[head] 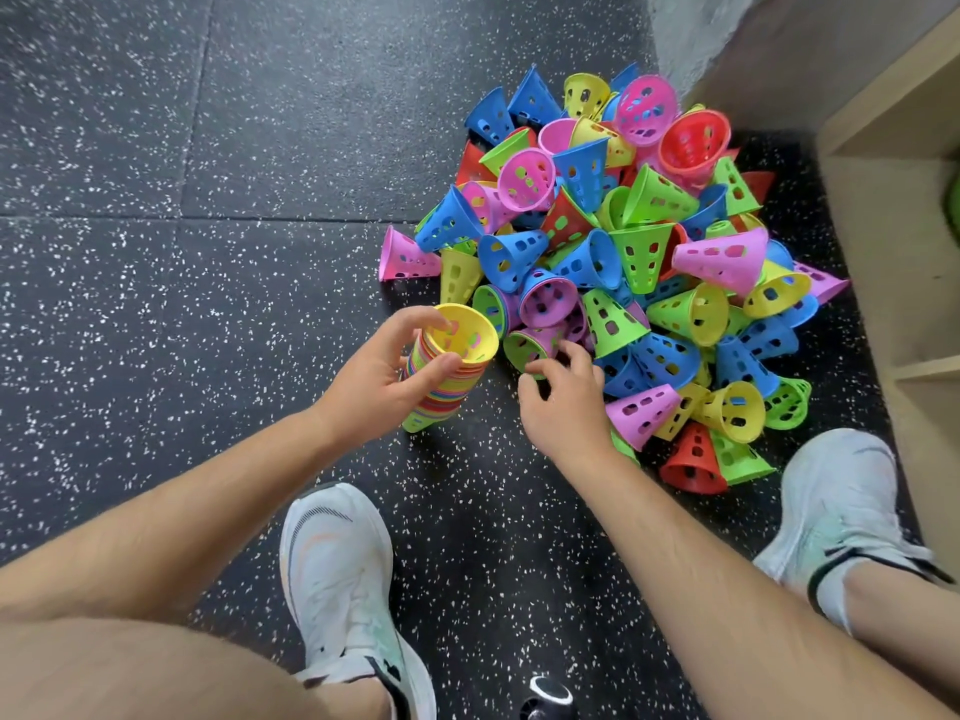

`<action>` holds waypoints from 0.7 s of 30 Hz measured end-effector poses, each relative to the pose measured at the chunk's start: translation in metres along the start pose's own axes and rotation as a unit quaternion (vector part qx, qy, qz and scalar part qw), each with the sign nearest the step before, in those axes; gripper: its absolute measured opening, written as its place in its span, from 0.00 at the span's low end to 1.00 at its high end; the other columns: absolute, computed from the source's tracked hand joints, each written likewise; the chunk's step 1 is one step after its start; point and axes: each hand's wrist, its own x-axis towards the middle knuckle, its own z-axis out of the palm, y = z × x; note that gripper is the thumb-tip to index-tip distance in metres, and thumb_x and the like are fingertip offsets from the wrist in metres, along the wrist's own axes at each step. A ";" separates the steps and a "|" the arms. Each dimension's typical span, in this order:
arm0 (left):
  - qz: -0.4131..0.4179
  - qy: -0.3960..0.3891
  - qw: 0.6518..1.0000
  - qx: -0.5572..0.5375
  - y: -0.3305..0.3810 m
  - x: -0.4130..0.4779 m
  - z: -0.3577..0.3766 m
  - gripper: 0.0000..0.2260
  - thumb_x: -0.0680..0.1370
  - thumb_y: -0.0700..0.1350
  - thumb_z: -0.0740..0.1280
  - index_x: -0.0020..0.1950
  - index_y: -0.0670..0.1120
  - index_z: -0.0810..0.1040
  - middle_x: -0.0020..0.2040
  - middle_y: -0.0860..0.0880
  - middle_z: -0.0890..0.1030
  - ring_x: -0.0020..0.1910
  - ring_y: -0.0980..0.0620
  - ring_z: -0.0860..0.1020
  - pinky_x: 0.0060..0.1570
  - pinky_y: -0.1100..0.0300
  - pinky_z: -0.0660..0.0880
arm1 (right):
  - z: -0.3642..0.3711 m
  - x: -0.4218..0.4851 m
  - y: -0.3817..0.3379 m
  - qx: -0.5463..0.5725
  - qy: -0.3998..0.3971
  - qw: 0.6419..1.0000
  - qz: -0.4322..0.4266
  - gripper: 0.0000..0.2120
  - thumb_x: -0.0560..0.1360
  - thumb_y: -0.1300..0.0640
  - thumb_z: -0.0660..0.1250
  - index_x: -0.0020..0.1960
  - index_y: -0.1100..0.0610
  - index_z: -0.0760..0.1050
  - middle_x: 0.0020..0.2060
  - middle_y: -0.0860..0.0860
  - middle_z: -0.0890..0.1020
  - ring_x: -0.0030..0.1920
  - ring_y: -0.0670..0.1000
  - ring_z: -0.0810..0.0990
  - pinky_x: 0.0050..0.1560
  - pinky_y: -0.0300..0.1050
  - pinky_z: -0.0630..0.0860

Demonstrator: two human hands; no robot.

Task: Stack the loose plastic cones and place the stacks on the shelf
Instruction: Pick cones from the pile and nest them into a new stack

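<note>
One stack (448,391) firm inside left hand (382,368); green cone (522,348) alongside, between right hand (563,405) fingertips.

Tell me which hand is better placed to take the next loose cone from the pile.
The right hand: it grips a green cone at the edge of the pile, while the left hand holds the stack.

Floor (208,252) left open; cone pile (623,252) (shelf-side) blocks right.
</note>
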 end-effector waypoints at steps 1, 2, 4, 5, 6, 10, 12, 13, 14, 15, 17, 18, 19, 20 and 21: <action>-0.001 -0.001 1.000 -0.003 0.000 0.000 0.000 0.13 0.80 0.56 0.69 0.62 0.58 0.72 0.62 0.48 0.80 0.56 0.66 0.78 0.54 0.73 0.73 | 0.000 0.000 0.001 -0.022 -0.025 0.999 0.002 0.19 0.81 0.50 0.61 0.68 0.55 0.76 0.77 0.52 0.61 0.74 0.54 0.57 0.72 0.49 0.61; -0.003 0.000 1.000 -0.004 -0.001 0.000 0.001 0.13 0.80 0.57 0.69 0.62 0.59 0.72 0.62 0.49 0.80 0.57 0.65 0.78 0.54 0.72 0.73 | 0.001 -0.001 0.001 -0.038 -0.040 0.998 0.000 0.21 0.81 0.49 0.60 0.72 0.55 0.73 0.78 0.51 0.58 0.75 0.54 0.56 0.73 0.51 0.61; -0.007 0.005 1.000 0.000 -0.002 0.000 0.002 0.13 0.78 0.61 0.69 0.61 0.64 0.72 0.62 0.56 0.80 0.59 0.62 0.78 0.58 0.68 0.74 | 0.001 0.000 0.000 -0.063 -0.046 0.997 -0.008 0.25 0.81 0.48 0.59 0.75 0.57 0.67 0.80 0.49 0.55 0.75 0.54 0.55 0.73 0.53 0.61; -0.008 0.005 1.000 0.004 -0.002 0.000 0.003 0.13 0.77 0.62 0.68 0.60 0.67 0.72 0.61 0.60 0.79 0.60 0.60 0.78 0.59 0.67 0.74 | 0.001 0.001 0.000 -0.072 -0.040 0.996 -0.011 0.25 0.81 0.48 0.59 0.75 0.58 0.66 0.80 0.49 0.55 0.74 0.55 0.55 0.72 0.53 0.62; -0.007 0.004 1.000 0.008 -0.001 0.000 0.003 0.13 0.77 0.62 0.68 0.60 0.68 0.72 0.60 0.62 0.79 0.60 0.60 0.78 0.60 0.66 0.74 | 0.000 0.001 0.000 -0.079 -0.029 0.996 -0.015 0.25 0.81 0.48 0.59 0.75 0.58 0.66 0.80 0.49 0.56 0.74 0.55 0.56 0.71 0.53 0.63; -0.009 0.005 1.000 0.007 0.001 -0.001 0.005 0.14 0.76 0.62 0.68 0.60 0.68 0.72 0.61 0.61 0.80 0.61 0.59 0.79 0.62 0.65 0.73 | -0.004 -0.001 0.000 -0.059 0.071 0.994 -0.057 0.31 0.77 0.39 0.67 0.69 0.60 0.69 0.70 0.52 0.69 0.69 0.54 0.64 0.70 0.51 0.66; -0.011 0.004 1.000 -0.002 0.003 -0.001 0.005 0.15 0.76 0.62 0.68 0.61 0.66 0.72 0.61 0.58 0.80 0.60 0.60 0.79 0.60 0.68 0.73 | -0.009 -0.003 -0.004 -0.001 0.133 0.988 -0.075 0.32 0.72 0.37 0.72 0.64 0.60 0.72 0.62 0.51 0.72 0.65 0.53 0.68 0.67 0.45 0.67; -0.012 0.002 1.000 -0.004 0.004 -0.001 0.005 0.16 0.75 0.62 0.68 0.61 0.64 0.73 0.62 0.56 0.81 0.60 0.60 0.79 0.59 0.69 0.73 | -0.013 -0.003 -0.007 0.028 0.167 0.981 -0.091 0.30 0.71 0.39 0.74 0.61 0.59 0.73 0.58 0.50 0.73 0.62 0.52 0.70 0.65 0.44 0.68; -0.014 0.001 1.000 -0.006 0.004 -0.001 0.006 0.17 0.75 0.62 0.69 0.62 0.63 0.73 0.62 0.55 0.81 0.60 0.61 0.79 0.58 0.70 0.72 | -0.017 -0.003 -0.011 0.057 0.201 0.972 -0.107 0.28 0.70 0.41 0.76 0.59 0.59 0.73 0.55 0.49 0.73 0.60 0.51 0.72 0.63 0.44 0.70; -0.015 0.000 1.000 -0.006 0.004 -0.001 0.006 0.18 0.75 0.62 0.69 0.63 0.63 0.73 0.62 0.55 0.81 0.61 0.60 0.79 0.59 0.70 0.73 | -0.022 -0.002 -0.016 0.089 0.232 0.962 -0.115 0.26 0.70 0.43 0.77 0.58 0.58 0.73 0.53 0.48 0.73 0.58 0.51 0.73 0.61 0.45 0.72; -0.018 -0.002 1.000 -0.008 0.003 0.000 0.006 0.20 0.75 0.63 0.69 0.66 0.63 0.73 0.63 0.55 0.81 0.62 0.59 0.79 0.60 0.69 0.73 | -0.033 -0.002 -0.029 0.162 0.264 0.944 -0.112 0.28 0.70 0.42 0.75 0.60 0.57 0.71 0.54 0.48 0.75 0.56 0.51 0.75 0.59 0.48 0.74; -0.020 -0.004 1.000 -0.012 0.003 0.000 0.007 0.21 0.76 0.62 0.69 0.67 0.62 0.73 0.63 0.55 0.81 0.62 0.59 0.79 0.60 0.70 0.73 | -0.038 -0.002 -0.036 0.195 0.261 0.939 -0.112 0.29 0.70 0.40 0.73 0.63 0.57 0.69 0.55 0.48 0.75 0.56 0.50 0.76 0.58 0.47 0.74; -0.019 -0.007 1.000 -0.017 0.003 0.000 0.008 0.22 0.77 0.60 0.70 0.69 0.61 0.72 0.63 0.54 0.81 0.62 0.59 0.79 0.59 0.70 0.72 | -0.042 -0.002 -0.042 0.215 0.248 0.938 -0.114 0.32 0.70 0.39 0.71 0.65 0.56 0.68 0.57 0.49 0.76 0.57 0.49 0.76 0.58 0.45 0.74; -0.017 -0.010 1.000 -0.024 0.004 0.000 0.009 0.22 0.78 0.57 0.71 0.71 0.60 0.71 0.63 0.52 0.81 0.62 0.58 0.79 0.59 0.71 0.72 | -0.044 -0.001 -0.047 0.218 0.227 0.942 -0.119 0.34 0.70 0.37 0.70 0.68 0.56 0.68 0.59 0.49 0.77 0.58 0.49 0.77 0.59 0.43 0.73; -0.015 -0.013 0.999 -0.027 0.005 0.000 0.010 0.24 0.79 0.54 0.72 0.73 0.58 0.69 0.65 0.51 0.80 0.62 0.58 0.79 0.58 0.72 0.72 | -0.046 -0.001 -0.051 0.205 0.203 0.949 -0.128 0.36 0.70 0.35 0.69 0.69 0.55 0.68 0.61 0.49 0.77 0.60 0.49 0.76 0.61 0.43 0.72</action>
